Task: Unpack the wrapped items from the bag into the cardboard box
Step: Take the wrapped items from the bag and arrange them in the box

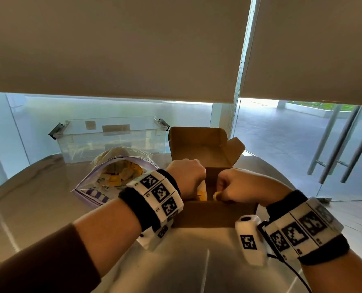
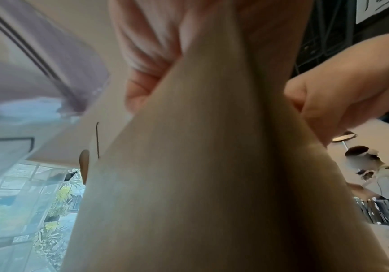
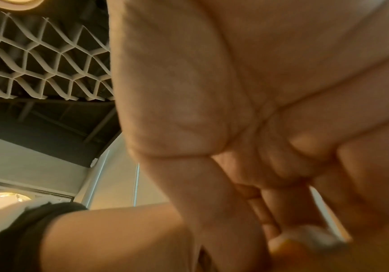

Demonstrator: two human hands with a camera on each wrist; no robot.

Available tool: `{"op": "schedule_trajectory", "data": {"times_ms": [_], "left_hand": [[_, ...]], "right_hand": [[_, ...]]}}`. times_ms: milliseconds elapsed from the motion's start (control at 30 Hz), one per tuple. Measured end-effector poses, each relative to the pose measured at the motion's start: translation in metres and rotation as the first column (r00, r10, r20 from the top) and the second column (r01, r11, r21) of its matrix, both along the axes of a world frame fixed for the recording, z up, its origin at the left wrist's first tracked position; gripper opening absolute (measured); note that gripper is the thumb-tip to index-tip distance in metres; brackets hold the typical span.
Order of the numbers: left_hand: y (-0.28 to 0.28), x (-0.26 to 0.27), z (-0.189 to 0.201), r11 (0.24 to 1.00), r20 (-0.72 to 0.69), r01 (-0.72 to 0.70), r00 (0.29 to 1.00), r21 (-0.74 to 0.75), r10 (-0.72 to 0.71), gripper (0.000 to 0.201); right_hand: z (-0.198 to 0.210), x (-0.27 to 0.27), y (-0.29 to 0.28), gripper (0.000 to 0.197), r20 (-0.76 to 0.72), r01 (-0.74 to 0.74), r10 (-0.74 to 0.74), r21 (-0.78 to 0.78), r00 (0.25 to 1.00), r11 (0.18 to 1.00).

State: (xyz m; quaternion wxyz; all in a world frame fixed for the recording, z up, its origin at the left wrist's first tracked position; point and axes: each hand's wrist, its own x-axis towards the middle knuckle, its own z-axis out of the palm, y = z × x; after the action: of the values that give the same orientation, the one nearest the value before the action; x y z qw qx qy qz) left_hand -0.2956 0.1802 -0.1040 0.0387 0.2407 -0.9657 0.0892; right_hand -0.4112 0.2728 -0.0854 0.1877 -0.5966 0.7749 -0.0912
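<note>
Your right hand (image 1: 235,185) pinches a small, light, crinkly wrapped item (image 1: 216,195) over the cardboard box (image 1: 207,144); your left hand (image 1: 186,176) curls, its contents hidden.

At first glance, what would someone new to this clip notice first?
Two hands, the left hand and right hand, meet over the open cardboard box at the table's middle, the right one pinching a small wrapped item. Just left of the box lies an open plastic bag of yellow and white wrapped pieces, with a clear tub behind it.
</note>
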Motion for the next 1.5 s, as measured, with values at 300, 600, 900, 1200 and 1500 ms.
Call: {"op": "schedule_trajectory", "data": {"times_ms": [300, 600, 900, 1200, 1500], "left_hand": [[0.000, -0.001, 0.002, 1.000, -0.020, -0.019, 1.000, -0.019, 0.019, 0.023], [-0.014, 0.022, 0.004, 0.948, -0.304, 0.031, 0.950, 0.315, 0.070, 0.019], [0.001, 0.053, 0.024, 0.293, -0.493, 0.398, 0.743, 0.869, 0.452, 0.030], [0.007, 0.055, 0.023, -0.033, -0.500, 0.626, 0.652, 0.779, 0.570, 0.034], [0.012, 0.065, 0.020, 0.058, -0.543, 0.598, 0.678, 0.800, 0.495, 0.045]], "right_hand": [[-0.007, 0.011, -0.016, 0.009, 0.344, 0.057, -0.076, 0.065, 0.936, 0.996], [-0.016, 0.009, -0.020, 0.013, 0.340, 0.054, -0.029, -0.063, 0.940, 0.997], [-0.007, 0.000, -0.005, 0.015, 0.275, 0.035, 0.009, -0.155, 0.961, 0.987], [0.007, 0.033, 0.001, 0.004, 0.605, 0.230, 0.184, -0.540, 0.775, 0.809], [0.002, 0.037, -0.009, 0.014, 0.583, 0.278, 0.176, -0.604, 0.793, 0.747]]}}
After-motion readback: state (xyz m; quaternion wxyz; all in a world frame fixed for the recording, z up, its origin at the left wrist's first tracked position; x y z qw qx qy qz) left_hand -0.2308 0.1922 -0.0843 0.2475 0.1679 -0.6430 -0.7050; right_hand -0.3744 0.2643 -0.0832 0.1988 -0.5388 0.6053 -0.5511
